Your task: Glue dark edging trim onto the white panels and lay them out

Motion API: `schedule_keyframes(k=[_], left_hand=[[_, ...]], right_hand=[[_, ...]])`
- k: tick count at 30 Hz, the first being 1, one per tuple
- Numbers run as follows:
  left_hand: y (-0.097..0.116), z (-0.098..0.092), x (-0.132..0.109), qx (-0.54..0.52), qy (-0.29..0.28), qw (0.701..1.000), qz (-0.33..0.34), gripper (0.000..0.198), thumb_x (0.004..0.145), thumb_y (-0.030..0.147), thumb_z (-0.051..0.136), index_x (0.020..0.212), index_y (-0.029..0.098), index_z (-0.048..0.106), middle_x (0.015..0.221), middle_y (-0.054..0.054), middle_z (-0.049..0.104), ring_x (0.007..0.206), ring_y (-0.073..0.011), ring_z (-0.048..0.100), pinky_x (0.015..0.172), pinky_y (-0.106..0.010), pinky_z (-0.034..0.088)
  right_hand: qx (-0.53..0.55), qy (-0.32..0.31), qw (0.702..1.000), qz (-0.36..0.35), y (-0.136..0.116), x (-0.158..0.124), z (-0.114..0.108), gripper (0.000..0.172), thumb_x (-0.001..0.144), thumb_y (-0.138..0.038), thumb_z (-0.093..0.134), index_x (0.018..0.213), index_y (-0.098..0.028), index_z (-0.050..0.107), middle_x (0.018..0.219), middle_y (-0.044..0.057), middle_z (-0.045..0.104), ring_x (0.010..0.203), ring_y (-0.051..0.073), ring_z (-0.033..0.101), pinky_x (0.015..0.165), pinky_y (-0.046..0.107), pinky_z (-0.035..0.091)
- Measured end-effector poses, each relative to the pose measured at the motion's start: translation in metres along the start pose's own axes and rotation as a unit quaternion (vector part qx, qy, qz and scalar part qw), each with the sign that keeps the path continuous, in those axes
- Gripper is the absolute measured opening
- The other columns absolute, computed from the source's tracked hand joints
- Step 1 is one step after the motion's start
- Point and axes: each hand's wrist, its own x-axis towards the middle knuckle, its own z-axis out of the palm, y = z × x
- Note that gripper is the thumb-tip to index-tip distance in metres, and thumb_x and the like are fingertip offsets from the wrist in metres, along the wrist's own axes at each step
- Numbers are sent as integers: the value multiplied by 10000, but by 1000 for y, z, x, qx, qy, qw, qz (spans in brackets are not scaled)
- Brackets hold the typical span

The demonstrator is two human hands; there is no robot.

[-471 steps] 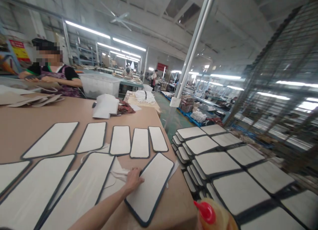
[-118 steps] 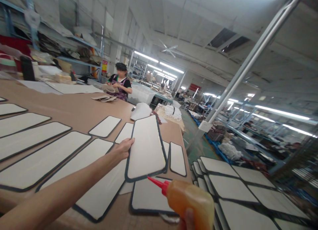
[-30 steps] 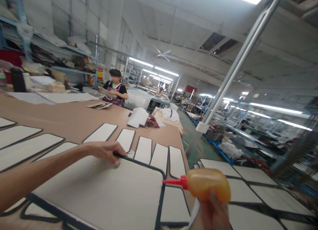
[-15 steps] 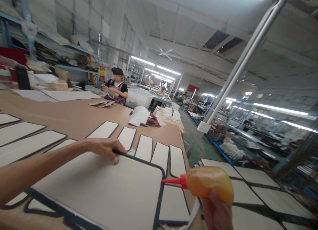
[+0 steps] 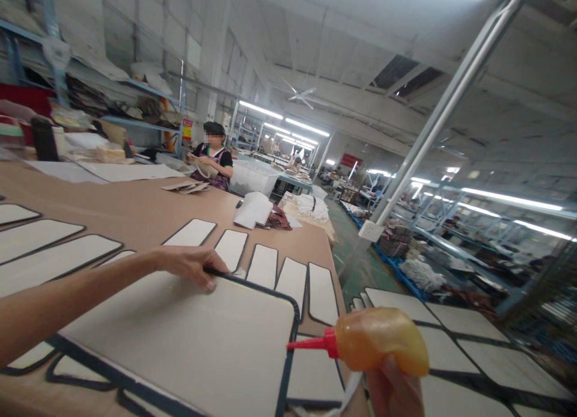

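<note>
My left hand (image 5: 192, 267) grips the far edge of a large cream panel (image 5: 193, 339) with a dark border, thumb on top and fingers over the rim. The panel lies tilted above smaller pieces. In my right hand (image 5: 396, 390) is a squeeze bottle (image 5: 383, 340) of amber liquid, held on its side. Its red pointed nozzle (image 5: 311, 343) meets the dark border at the panel's right edge. The fingers under the bottle are partly hidden. Beyond the panel, several narrow cream pieces (image 5: 262, 265) with dark borders lie in a row.
The brown table (image 5: 135, 203) carries white sheets (image 5: 130, 172) and a paper roll (image 5: 253, 210). Across it sits a co-worker (image 5: 214, 158) handling material. More bordered panels (image 5: 469, 318) lie to the right, near a slanting metal pole (image 5: 433, 134). A white strip (image 5: 351, 393) hangs by the table edge.
The bottle's nozzle has moved toward me along the panel's right edge, and the bottle has dropped slightly. My left hand keeps its grip in nearly the same spot.
</note>
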Motion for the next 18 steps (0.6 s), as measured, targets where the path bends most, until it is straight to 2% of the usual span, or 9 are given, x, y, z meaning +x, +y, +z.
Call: schedule_keyframes(k=[4, 7, 10, 13, 18], left_hand=[[2, 0, -3, 14, 13, 1000, -7, 304, 712, 391, 682, 860, 126, 697, 576, 31, 436, 541, -97, 309, 479, -226, 179], [2, -1, -4, 12, 13, 1000, -16, 321, 713, 376, 679, 926, 137, 709, 591, 28, 468, 547, -102, 328, 484, -226, 189], [0, -2, -4, 5, 14, 1000, -18, 320, 717, 378, 683, 932, 143, 712, 615, 27, 506, 569, -107, 367, 497, -215, 219], [-3, -3, -4, -3, 13, 1000, -19, 321, 717, 382, 690, 925, 138, 709, 620, 32, 511, 578, -101, 371, 499, -206, 227], [-6, -2, -5, -3, 14, 1000, -14, 340, 717, 386, 691, 947, 137, 707, 621, 33, 510, 576, -97, 365, 499, -206, 229]], right_hand=[[1, 6, 1000, 16, -5, -5, 2, 403, 656, -375, 761, 1039, -290, 669, 983, 60, 716, 911, 283, 673, 815, 396, 551], [-8, 10, 1000, 16, -8, -9, 8, 451, 610, -417, 785, 1027, -288, 674, 988, 62, 714, 917, 284, 671, 783, 366, 563], [-16, 61, 998, 7, -4, -14, 11, 510, 590, -431, 788, 1058, -275, 660, 992, 70, 711, 917, 295, 668, 771, 381, 570], [-17, 105, 994, -9, 7, -17, 4, 513, 640, -414, 745, 1118, -268, 624, 1025, 79, 701, 928, 293, 664, 747, 390, 579], [-9, 96, 995, -26, 22, -18, -11, 479, 659, -417, 721, 1105, -270, 624, 1027, 89, 697, 897, 289, 670, 700, 381, 588]])
